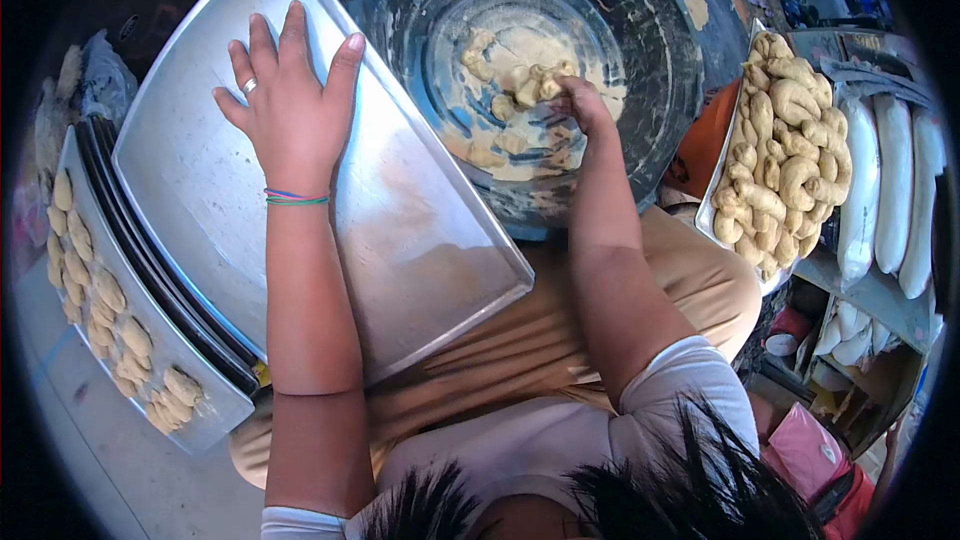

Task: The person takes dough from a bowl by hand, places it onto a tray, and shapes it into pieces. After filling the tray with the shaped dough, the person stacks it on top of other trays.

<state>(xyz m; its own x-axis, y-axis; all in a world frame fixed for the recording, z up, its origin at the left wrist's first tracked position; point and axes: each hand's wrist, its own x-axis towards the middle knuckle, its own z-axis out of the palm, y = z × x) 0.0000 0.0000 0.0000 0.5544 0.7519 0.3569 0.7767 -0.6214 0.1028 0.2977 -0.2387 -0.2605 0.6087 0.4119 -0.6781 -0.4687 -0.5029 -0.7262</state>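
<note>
My left hand (292, 105) lies flat with fingers spread on a bare metal tray (400, 290), which slants across my lap. A ring and thin coloured bands are on that hand and wrist. My right hand (585, 103) reaches into a wide black basin (660, 60) dusted with flour. Its fingers are curled at a clump of dough pieces (530, 85), gripping the clump's right end; the fingertips are partly hidden. Another dough piece (478, 55) lies apart in the flour (530, 155), left of the clump.
At the right, a tray is heaped with twisted dough pieces (785, 155). Long filled plastic bags (893, 185) stand beyond it on a shelf. On the left, stacked trays hold rows of shaped dough pieces (105, 305). A pink bag (805, 445) is at the lower right.
</note>
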